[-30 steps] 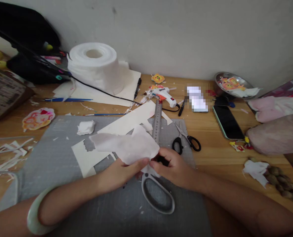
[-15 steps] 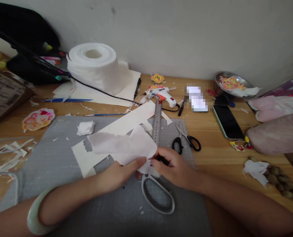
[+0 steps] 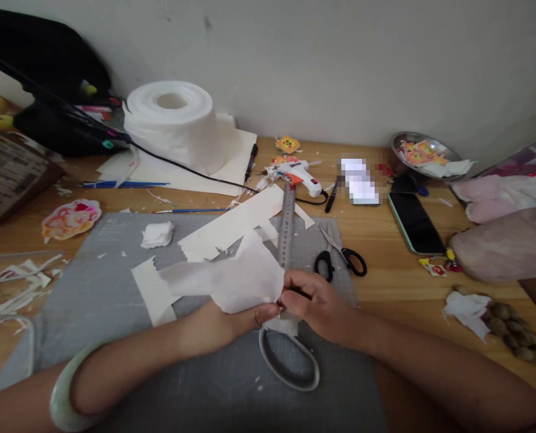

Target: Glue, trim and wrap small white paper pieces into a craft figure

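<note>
My left hand (image 3: 234, 323) is closed on a limp, cut piece of thin white paper (image 3: 249, 278), thumb on top and most fingers hidden beneath it. At the paper's right edge my right hand (image 3: 322, 310) pinches with thumb and forefinger, close to the left thumb. Something dark shows under the right fingers; I cannot make it out. A grey scissor handle (image 3: 315, 376) lies on the grey cutting mat (image 3: 91, 282) just below both hands. Behind the held piece are white card offcuts (image 3: 231, 224) and a steel ruler (image 3: 286, 225).
Black-handled scissors (image 3: 337, 252) lie right of the ruler. Farther back are a glue gun (image 3: 306, 177), a large white roll (image 3: 172, 126) and a metal bowl (image 3: 425, 156). A phone (image 3: 416, 224) lies at right. Paper scraps (image 3: 17, 285) and a folded white pad (image 3: 157, 234) are at left.
The white paper has shifted and turned slightly between my hands, its left end now lower. My left thumb has moved a little right and down, nearer my right fingers.
</note>
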`<state>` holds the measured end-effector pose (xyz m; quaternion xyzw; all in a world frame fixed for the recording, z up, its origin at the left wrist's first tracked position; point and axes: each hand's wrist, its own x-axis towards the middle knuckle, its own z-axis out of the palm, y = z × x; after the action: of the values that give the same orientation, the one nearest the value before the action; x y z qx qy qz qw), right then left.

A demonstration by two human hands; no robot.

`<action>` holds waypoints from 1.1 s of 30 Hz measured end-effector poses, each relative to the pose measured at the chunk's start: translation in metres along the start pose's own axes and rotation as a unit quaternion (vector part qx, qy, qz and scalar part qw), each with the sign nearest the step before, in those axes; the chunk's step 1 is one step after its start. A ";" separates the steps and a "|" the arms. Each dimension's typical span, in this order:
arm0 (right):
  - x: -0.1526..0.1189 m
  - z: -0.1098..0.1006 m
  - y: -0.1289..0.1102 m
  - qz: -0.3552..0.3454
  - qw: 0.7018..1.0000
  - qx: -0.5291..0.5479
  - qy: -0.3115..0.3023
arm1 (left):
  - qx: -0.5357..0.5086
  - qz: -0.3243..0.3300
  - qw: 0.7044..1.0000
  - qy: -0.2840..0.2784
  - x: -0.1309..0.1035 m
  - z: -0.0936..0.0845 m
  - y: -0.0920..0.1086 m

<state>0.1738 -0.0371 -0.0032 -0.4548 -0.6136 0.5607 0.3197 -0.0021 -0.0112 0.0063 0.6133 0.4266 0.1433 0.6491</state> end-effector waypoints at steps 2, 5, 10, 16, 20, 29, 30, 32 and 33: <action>0.001 0.000 -0.003 0.021 1.000 0.014 -0.014 | -0.004 -0.006 1.000 -0.017 -0.001 0.000 0.001; 0.003 0.001 -0.003 0.054 0.995 0.076 -0.035 | -0.022 -0.009 0.999 -0.028 -0.002 0.000 0.002; 0.004 0.003 -0.001 0.032 0.996 0.074 -0.043 | -0.063 0.021 0.996 -0.057 -0.002 -0.001 0.002; 0.003 -0.002 -0.007 -0.023 0.996 -0.083 0.033 | -0.075 0.023 0.996 -0.035 0.001 -0.002 -0.003; 0.004 -0.006 -0.010 -0.105 0.975 -0.182 0.070 | -0.045 0.082 0.990 -0.104 0.007 -0.005 -0.005; 0.003 -0.012 -0.011 -0.124 0.967 -0.207 0.079 | -0.006 0.078 0.980 -0.181 0.005 -0.011 0.002; 0.003 -0.013 -0.012 -0.119 0.970 -0.200 0.074 | -0.003 0.077 0.978 -0.193 0.004 -0.012 0.001; 0.002 -0.015 -0.015 -0.102 0.976 -0.182 0.067 | -0.008 0.069 0.973 -0.218 0.003 -0.014 -0.002; 0.001 -0.016 -0.016 -0.092 0.978 -0.173 0.064 | -0.012 0.063 0.972 -0.226 0.003 -0.014 -0.003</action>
<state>0.1848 -0.0290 0.0156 -0.4801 -0.7187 0.3837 0.3252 -0.0121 -0.0005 0.0039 0.6478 0.2275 0.0467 0.7256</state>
